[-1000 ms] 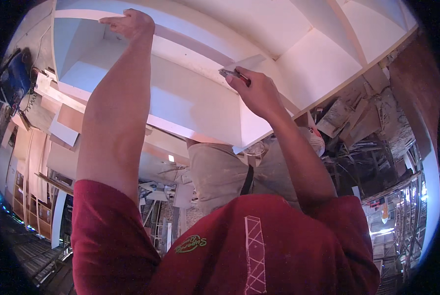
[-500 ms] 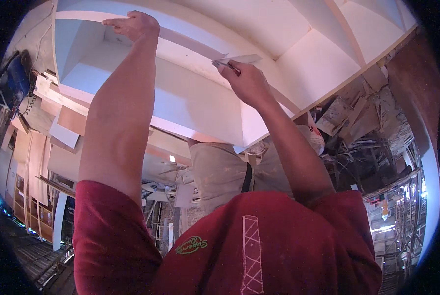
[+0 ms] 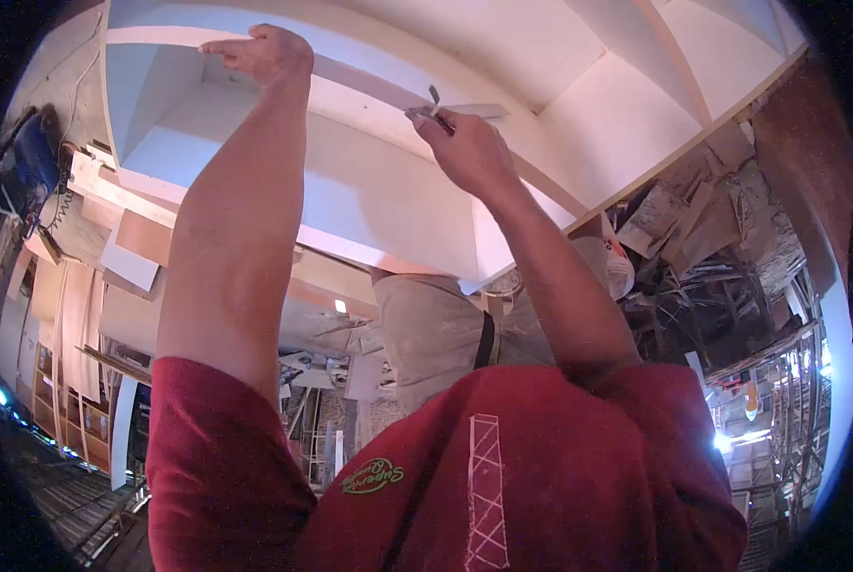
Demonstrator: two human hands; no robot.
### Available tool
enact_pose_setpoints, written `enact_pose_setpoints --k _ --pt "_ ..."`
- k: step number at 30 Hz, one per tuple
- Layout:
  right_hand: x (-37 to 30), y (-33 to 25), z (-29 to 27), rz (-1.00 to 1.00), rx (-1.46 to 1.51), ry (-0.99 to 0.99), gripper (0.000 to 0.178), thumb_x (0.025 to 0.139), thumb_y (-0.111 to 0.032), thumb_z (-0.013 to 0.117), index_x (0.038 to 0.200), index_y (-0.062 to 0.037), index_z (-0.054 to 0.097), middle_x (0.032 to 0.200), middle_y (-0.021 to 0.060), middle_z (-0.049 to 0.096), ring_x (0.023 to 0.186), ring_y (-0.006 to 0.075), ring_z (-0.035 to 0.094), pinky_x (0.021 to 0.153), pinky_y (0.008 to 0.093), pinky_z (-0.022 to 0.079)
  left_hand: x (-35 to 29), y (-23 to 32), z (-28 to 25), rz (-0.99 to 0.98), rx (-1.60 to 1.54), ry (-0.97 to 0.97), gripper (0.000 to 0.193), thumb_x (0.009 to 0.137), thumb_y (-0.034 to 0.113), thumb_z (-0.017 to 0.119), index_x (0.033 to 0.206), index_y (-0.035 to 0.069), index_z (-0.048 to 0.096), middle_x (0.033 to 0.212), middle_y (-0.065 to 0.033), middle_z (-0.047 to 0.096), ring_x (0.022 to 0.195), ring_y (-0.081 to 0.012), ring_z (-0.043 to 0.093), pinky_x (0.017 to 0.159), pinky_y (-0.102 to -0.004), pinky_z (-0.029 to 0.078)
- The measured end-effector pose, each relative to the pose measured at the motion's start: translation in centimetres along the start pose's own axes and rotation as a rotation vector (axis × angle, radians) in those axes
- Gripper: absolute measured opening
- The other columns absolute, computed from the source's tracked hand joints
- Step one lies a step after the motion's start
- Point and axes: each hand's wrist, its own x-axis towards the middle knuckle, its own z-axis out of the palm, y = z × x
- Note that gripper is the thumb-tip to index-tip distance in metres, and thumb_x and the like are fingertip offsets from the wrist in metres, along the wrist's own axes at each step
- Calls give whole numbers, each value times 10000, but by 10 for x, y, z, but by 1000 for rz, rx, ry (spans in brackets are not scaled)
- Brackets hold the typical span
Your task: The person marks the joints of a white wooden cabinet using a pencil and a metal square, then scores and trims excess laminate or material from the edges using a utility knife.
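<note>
A large pale wooden cabinet carcass with several compartments lies in front of me. My left hand rests on the long edge of one of its boards, at the far left, with fingers stretched out along that edge. Farther right on the same edge is my right hand, closed on a small dark-handled tool with a metal tip; its exact kind is partly hidden by the fingers. Beside the tool a thin strip curls up from the board. A pale flat sliver sticks out past the knuckles.
Wood offcuts and scraps are piled on the right, near a white bucket. On the left are a blue machine with a coiled cord and several loose boards. A shelf unit stands at lower left.
My right hand has shifted slightly left along the edge, and the thin strip now curls higher beside the tool. My left hand stays at nearly the same spot.
</note>
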Motion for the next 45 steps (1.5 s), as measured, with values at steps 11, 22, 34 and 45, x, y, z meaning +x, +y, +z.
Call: enact_pose_setpoints --k 11,22,34,45 --pt "-3 -12 13 -72 112 23 568 951 -530 552 1156 -24 710 972 240 725 963 431 694 874 527 533 14 -12 -10 64 -48 112 844 973 158 496 1574 -59 -54 1418 -346 388 1185 -435 571 1027 -522 516" --pt "-12 -34 11 -58 41 -3 571 956 -556 553 1162 -47 713 1014 237 726 1009 417 691 918 530 521 -4 5 -12 -5 -82 34 813 995 199 423 1584 -2 -100 1411 -322 394 1152 -435 577 1000 -509 523" --pt "24 -61 25 -65 23 7 533 955 -518 540 1116 -49 735 1021 238 725 1007 408 691 913 516 519 -6 8 -13 -22 -115 73 821 983 175 421 1606 62 -102 1368 -317 428 1017 -465 630 923 -517 539" --pt "25 -59 30 -118 -11 -44 509 964 -505 540 1131 -61 724 991 229 721 961 406 692 878 499 517 15 1 1 116 -85 252 826 996 185 426 1597 45 -123 1359 -307 404 1027 -432 632 915 -495 555"
